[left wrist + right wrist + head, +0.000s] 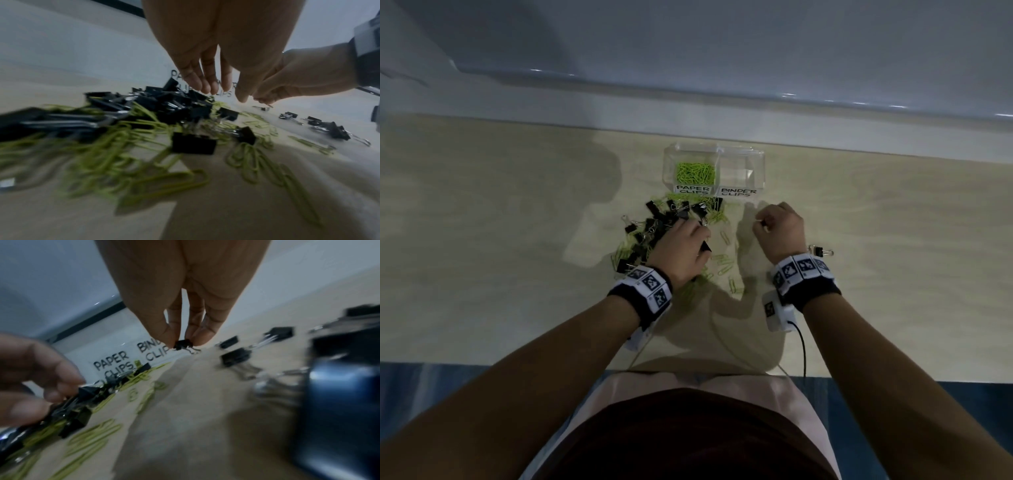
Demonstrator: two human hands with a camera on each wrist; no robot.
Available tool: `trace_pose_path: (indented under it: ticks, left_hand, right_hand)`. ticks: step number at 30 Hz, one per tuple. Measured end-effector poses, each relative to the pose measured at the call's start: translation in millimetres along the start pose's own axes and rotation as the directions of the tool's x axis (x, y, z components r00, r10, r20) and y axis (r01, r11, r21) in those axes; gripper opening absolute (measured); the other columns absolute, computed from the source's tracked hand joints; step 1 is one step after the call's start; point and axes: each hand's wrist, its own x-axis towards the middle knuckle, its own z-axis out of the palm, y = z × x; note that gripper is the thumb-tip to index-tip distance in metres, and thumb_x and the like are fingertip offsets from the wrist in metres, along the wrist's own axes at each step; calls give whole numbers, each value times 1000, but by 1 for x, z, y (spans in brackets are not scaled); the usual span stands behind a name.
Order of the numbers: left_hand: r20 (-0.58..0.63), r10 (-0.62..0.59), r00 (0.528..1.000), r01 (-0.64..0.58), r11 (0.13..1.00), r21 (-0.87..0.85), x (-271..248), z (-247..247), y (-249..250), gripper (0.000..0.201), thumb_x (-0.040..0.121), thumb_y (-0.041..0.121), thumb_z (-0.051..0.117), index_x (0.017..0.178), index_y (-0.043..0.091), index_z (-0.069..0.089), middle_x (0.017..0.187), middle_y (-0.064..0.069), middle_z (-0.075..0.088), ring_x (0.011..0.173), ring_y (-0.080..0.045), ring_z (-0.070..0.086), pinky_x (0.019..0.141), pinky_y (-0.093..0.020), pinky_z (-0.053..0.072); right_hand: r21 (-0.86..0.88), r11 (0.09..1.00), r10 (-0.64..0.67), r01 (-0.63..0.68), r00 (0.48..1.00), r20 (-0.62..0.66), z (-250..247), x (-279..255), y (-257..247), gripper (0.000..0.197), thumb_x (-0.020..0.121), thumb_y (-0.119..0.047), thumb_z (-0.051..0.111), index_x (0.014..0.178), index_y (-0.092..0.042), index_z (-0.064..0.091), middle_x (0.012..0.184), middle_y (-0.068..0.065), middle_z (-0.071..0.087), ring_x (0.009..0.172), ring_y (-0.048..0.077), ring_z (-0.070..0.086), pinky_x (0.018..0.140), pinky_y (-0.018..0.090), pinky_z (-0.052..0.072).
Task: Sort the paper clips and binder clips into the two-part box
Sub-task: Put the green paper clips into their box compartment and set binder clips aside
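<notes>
A clear two-part box (756, 154) stands at the back of the table. Green paper clips (695, 171) fill its left part, labelled PAPER CLIPS; I see nothing in the right part, labelled BINDER CLIPS. In front of it lies a mixed pile of black binder clips (664, 219) and green paper clips (107, 155). My left hand (693, 231) reaches onto the pile, fingers extended (205, 86) and touching binder clips (82, 395). My right hand (762, 224) hovers just in front of the box's right part and pinches a small black binder clip (182, 344) between thumb and fingers.
Loose green paper clips (724, 262) are scattered between my hands. One binder clip (820, 251) lies behind my right wrist, and several more (236, 356) lie to its right. A pale wall rises behind the box. Wrist-camera cables (803, 346) trail over the table's front edge.
</notes>
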Motion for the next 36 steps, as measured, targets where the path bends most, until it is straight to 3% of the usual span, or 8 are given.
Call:
trace_pose_path:
  ticks: [5, 10, 13, 19, 24, 26, 30, 36]
  left_hand:
    - [61, -43, 997, 42, 999, 25, 9, 7, 9, 32, 90, 20, 52, 119, 8, 52, 120, -9, 52, 112, -25, 46, 89, -35, 44]
    - [-107, -126, 986, 117, 990, -83, -6, -13, -14, 27, 87, 22, 56, 113, 13, 56, 113, -4, 54, 105, -20, 49, 85, -30, 44]
    - [-124, 0, 992, -2, 1000, -17, -23, -18, -28, 24, 86, 18, 58, 108, 8, 60, 108, -8, 55, 100, -25, 49, 82, -40, 49]
    - [260, 80, 962, -88, 996, 22, -35, 3, -3, 31, 95, 27, 46, 119, 11, 55, 116, -5, 49, 106, -19, 47, 90, -32, 44]
    - [235, -14, 972, 15, 1000, -1, -28, 2, 2, 28, 94, 14, 43, 116, 7, 58, 117, -7, 54, 104, -23, 53, 89, -35, 46]
    - [218, -45, 975, 53, 998, -33, -29, -2, -3, 29, 93, 9, 43, 117, 7, 59, 119, -7, 55, 103, -23, 54, 88, -36, 46]
    - [230, -53, 972, 56, 998, -8, -36, -7, -12, 28, 94, 18, 45, 117, 8, 58, 117, -8, 52, 101, -22, 52, 83, -31, 42]
    - [267, -126, 956, 103, 990, 97, -35, -3, 1, 28, 94, 25, 47, 114, 7, 56, 114, -8, 49, 102, -24, 52, 82, -36, 46]
  right_hand:
    - [-67, 998, -7, 8, 1000, 16, -13, -22, 33, 17, 76, -7, 64, 93, -4, 68, 96, 15, 59, 82, 34, 59, 71, 41, 54]
    - [15, 952, -302, 306, 928, 220, -9, -63, 21, 20, 69, -8, 76, 87, -5, 68, 94, 9, 60, 71, 15, 54, 60, 29, 54]
    - [57, 964, -262, 259, 896, 357, 2, -88, 17, 17, 70, -9, 75, 85, -7, 68, 94, 7, 58, 69, 21, 59, 60, 36, 55]
    - [138, 959, -275, 248, 933, 233, 26, -100, -9, 9, 75, -7, 59, 77, -6, 68, 80, 12, 58, 62, 28, 59, 54, 33, 52]
    - [169, 948, -299, 268, 934, 194, 23, -89, -19, 17, 75, -10, 52, 79, -3, 67, 82, 13, 59, 62, 24, 58, 55, 29, 51]
    - [142, 968, -226, 207, 964, 138, 16, -80, -10, 26, 79, -16, 46, 81, -1, 67, 87, 14, 61, 65, 23, 60, 60, 31, 55]
    - [-18, 999, -45, 47, 993, 105, 12, -55, 6, 25, 79, 2, 53, 99, -4, 67, 102, 13, 58, 85, 29, 59, 73, 42, 56]
    - [-111, 964, -215, 242, 954, 209, 24, -53, -32, 26, 85, -11, 48, 99, -4, 68, 106, 16, 57, 90, 33, 52, 74, 38, 53]
